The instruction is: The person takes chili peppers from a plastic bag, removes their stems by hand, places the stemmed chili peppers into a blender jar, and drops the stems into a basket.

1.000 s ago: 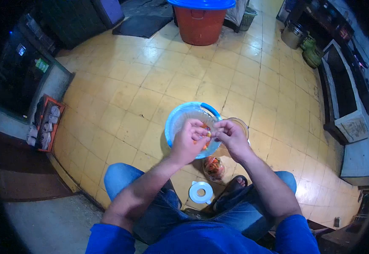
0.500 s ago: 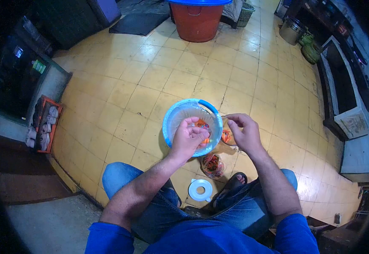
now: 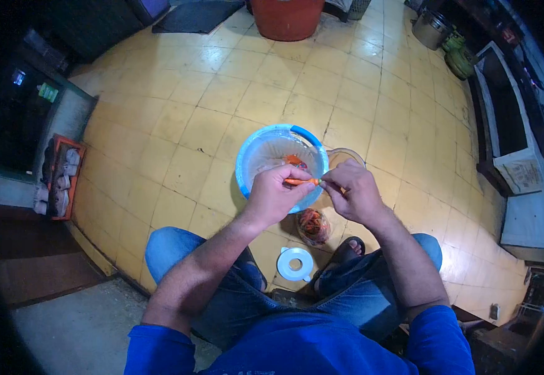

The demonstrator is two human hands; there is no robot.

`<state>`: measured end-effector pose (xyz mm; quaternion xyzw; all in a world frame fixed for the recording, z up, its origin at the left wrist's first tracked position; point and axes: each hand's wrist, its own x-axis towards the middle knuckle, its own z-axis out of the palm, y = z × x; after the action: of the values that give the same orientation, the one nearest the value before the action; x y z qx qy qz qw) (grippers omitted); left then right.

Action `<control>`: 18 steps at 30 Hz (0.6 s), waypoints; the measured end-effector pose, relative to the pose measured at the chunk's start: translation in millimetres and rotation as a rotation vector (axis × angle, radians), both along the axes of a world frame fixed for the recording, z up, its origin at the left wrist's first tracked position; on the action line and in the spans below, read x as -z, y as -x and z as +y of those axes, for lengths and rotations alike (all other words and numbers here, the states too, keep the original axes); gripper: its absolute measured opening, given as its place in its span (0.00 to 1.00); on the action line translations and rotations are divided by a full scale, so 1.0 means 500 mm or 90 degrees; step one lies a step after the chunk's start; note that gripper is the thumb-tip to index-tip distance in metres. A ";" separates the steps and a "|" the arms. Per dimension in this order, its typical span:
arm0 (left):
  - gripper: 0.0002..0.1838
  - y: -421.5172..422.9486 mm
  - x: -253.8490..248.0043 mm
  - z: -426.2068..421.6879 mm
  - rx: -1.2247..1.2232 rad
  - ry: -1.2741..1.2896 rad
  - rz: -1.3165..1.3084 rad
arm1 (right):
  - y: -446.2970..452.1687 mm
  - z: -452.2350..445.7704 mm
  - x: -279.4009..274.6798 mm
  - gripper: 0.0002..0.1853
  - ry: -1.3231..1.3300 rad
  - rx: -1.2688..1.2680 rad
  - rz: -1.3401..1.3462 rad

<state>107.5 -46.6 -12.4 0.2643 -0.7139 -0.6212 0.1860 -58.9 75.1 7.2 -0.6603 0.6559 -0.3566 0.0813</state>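
An orange chili-like piece (image 3: 297, 182) is pinched in my left hand (image 3: 278, 192), over the near side of a blue-rimmed basin (image 3: 242, 164). My right hand (image 3: 354, 190) has its fingers closed on the same piece's greenish end. Orange and red pieces (image 3: 295, 160) lie inside the basin. Behind my right hand, a round clear container (image 3: 353, 154) is partly covered. A clear jar of red and orange pieces (image 3: 313, 226) stands below the basin. Nearer my feet, a white ring-shaped lid (image 3: 294, 264) lies on the floor.
A red tub (image 3: 287, 17) stands far ahead on the yellow tiles, with a dark mat (image 3: 198, 17) to its left. Shoes fill an orange rack (image 3: 67, 181) at left. A metal pot (image 3: 431, 29), green gas cylinder (image 3: 459, 61) and white-framed cabinet (image 3: 514, 137) are at right.
Half a second ago my hands were apart; now they meet on the orange piece. My right hand has moved left from over the round container. The view has tilted down slightly.
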 end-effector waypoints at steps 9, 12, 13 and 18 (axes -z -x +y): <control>0.08 -0.005 -0.020 -0.025 -0.077 0.163 -0.050 | -0.029 -0.007 0.023 0.07 -0.010 0.124 0.012; 0.09 -0.017 -0.032 -0.070 -0.164 0.113 -0.017 | -0.025 -0.021 0.041 0.14 -0.005 0.120 -0.118; 0.09 -0.021 -0.027 -0.077 -0.158 0.101 -0.027 | -0.018 -0.022 0.053 0.14 -0.004 0.124 -0.119; 0.13 -0.009 0.008 -0.039 -0.028 -0.063 -0.021 | -0.018 -0.015 0.016 0.14 -0.057 0.120 -0.282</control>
<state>112.1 -65.8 -16.4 0.2987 -0.6792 -0.6473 0.1746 -49.9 67.5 -1.1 -0.4972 0.6960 -0.4697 0.2185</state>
